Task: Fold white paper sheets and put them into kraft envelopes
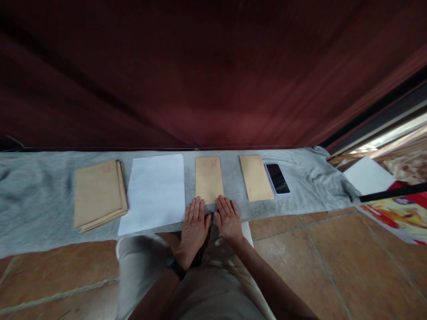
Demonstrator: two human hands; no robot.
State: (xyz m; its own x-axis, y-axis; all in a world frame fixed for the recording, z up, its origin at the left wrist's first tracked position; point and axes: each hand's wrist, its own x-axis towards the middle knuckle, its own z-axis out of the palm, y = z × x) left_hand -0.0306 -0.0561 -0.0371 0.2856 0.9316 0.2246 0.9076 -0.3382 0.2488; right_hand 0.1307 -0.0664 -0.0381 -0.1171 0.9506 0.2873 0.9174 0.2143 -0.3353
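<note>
Fingers flat and close together on both hands, left hand [194,221] and right hand [228,218] side by side, fingertips at the near edge of the middle envelope [208,178] on the grey cloth [36,178]. Paper [154,192] just left, second envelope [255,177] and phone [277,178] right, envelope stack [98,194] far left.

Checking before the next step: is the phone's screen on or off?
Off. The phone lies face up on the grey cloth, its screen uniformly dark, beside a brown envelope.

- The left hand [194,226] is laid flat, palm down, fingers extended forward.
- The right hand [228,219] is laid likewise, just beside it.
</note>
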